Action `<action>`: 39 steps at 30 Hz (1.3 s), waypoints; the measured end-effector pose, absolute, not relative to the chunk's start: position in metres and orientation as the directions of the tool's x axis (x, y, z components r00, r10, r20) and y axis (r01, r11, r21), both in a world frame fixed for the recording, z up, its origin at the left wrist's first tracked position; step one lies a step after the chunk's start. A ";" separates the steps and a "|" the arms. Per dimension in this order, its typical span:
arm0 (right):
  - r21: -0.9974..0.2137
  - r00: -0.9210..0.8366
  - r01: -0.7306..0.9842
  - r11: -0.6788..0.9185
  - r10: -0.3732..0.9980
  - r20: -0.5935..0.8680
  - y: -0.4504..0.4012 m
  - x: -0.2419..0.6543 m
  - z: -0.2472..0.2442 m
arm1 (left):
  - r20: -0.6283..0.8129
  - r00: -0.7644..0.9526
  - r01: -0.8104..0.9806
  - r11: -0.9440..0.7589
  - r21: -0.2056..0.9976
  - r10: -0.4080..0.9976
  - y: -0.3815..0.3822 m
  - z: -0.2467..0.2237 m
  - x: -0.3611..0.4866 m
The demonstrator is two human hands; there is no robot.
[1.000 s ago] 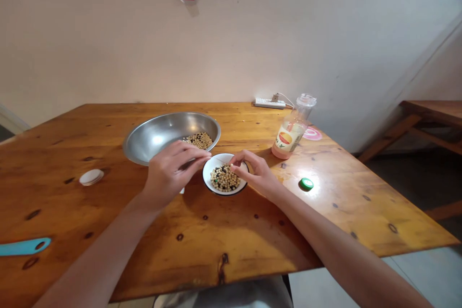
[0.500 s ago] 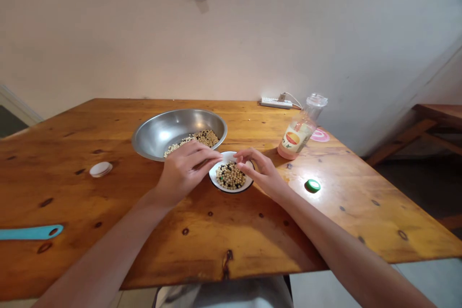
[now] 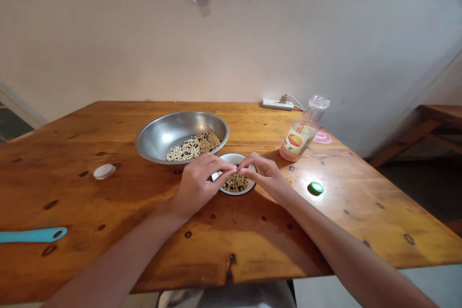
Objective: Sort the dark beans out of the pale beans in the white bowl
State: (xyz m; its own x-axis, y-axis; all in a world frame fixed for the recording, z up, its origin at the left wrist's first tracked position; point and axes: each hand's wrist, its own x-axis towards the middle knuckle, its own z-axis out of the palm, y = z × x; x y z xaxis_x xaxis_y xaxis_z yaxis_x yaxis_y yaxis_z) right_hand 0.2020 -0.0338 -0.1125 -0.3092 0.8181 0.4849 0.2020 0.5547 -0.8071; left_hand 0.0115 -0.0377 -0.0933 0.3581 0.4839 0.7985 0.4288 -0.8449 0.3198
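Two hands, the left hand (image 3: 200, 187) and the right hand (image 3: 265, 178), curl inward with their fingertips meeting just above a small white bowl (image 3: 234, 157) with a dark rim; whether they pinch anything between them is too small to tell. That bowl sits near the middle of a wooden table (image 3: 72, 202) and holds pale round beans (image 3: 235, 184) mixed with a few dark ones. Just beyond it and to the left, almost touching, stands a wide steel bowl (image 3: 180, 122) holding a shallow layer of similar mixed beans (image 3: 193, 147). To the right stands a clear bottle (image 3: 299, 138) with a label, and a green cap (image 3: 315, 188) lies nearer the right edge. A white lid (image 3: 104, 171) lies left of the bowls, and a blue plastic handle (image 3: 32, 235) rests at the left edge.
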 end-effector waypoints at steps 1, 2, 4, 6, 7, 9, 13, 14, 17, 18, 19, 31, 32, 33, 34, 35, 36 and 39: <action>-0.819 -0.305 0.197 0.540 0.827 0.472 -0.034 0.202 -0.113 | 0.796 0.358 0.426 -0.844 0.326 0.489 -0.038 -0.093 0.011; -0.831 -0.301 0.191 0.522 0.837 0.457 -0.034 0.202 -0.113 | 0.792 0.360 0.423 -0.843 0.333 0.493 -0.038 -0.093 0.011; -0.854 -0.294 0.177 0.488 0.855 0.428 -0.034 0.202 -0.113 | 0.788 0.355 0.421 -0.839 0.345 0.503 -0.038 -0.093 0.011; -0.871 -0.289 0.165 0.463 0.867 0.406 -0.035 0.202 -0.113 | 0.793 0.334 0.423 -0.833 0.357 0.510 -0.038 -0.092 0.012; -0.876 -0.284 0.161 0.454 0.872 0.399 -0.035 0.202 -0.113 | 0.794 0.321 0.425 -0.828 0.366 0.516 -0.038 -0.092 0.012; -0.884 -0.273 0.156 0.441 0.879 0.391 -0.035 0.202 -0.112 | 0.789 0.300 0.430 -0.815 0.389 0.536 -0.038 -0.093 0.012; -0.904 -0.249 0.130 0.408 0.895 0.369 -0.035 0.201 -0.111 | 0.762 0.285 0.432 -0.787 0.440 0.582 -0.037 -0.096 0.011; -0.910 -0.242 0.122 0.397 0.901 0.361 -0.035 0.201 -0.111 | 0.756 0.282 0.430 -0.782 0.451 0.591 -0.036 -0.097 0.011; -0.914 -0.226 0.119 0.389 0.907 0.356 -0.035 0.201 -0.111 | 0.741 0.274 0.410 -0.771 0.487 0.614 -0.035 -0.100 0.010; -0.910 -0.224 0.124 0.396 0.904 0.364 -0.034 0.201 -0.112 | 0.735 0.269 0.399 -0.766 0.503 0.623 -0.034 -0.100 0.011; -0.905 -0.223 0.128 0.406 0.901 0.372 -0.034 0.202 -0.112 | 0.727 0.263 0.386 -0.760 0.523 0.634 -0.034 -0.101 0.011; -0.893 -0.242 0.163 0.420 0.894 0.377 -0.039 0.202 -0.106 | 0.586 0.168 0.265 -0.609 0.748 0.793 -0.037 -0.104 0.015; -0.891 -0.244 0.172 0.420 0.894 0.375 -0.039 0.202 -0.105 | 0.586 0.165 0.275 -0.608 0.745 0.793 -0.037 -0.105 0.015; -0.889 -0.246 0.180 0.421 0.894 0.374 -0.040 0.202 -0.105 | 0.587 0.165 0.291 -0.607 0.739 0.793 -0.037 -0.105 0.015; -0.886 -0.248 0.188 0.424 0.893 0.375 -0.040 0.202 -0.105 | 0.584 0.167 0.310 -0.605 0.734 0.794 -0.036 -0.106 0.015; -0.881 -0.251 0.194 0.430 0.890 0.379 -0.040 0.202 -0.105 | 0.583 0.167 0.326 -0.603 0.728 0.795 -0.036 -0.106 0.015; -0.877 -0.256 0.200 0.436 0.888 0.383 -0.040 0.202 -0.105 | 0.581 0.170 0.341 -0.600 0.724 0.796 -0.036 -0.106 0.015; -0.864 -0.267 0.208 0.459 0.876 0.401 -0.039 0.203 -0.106 | 0.571 0.179 0.373 -0.593 0.714 0.801 -0.035 -0.106 0.016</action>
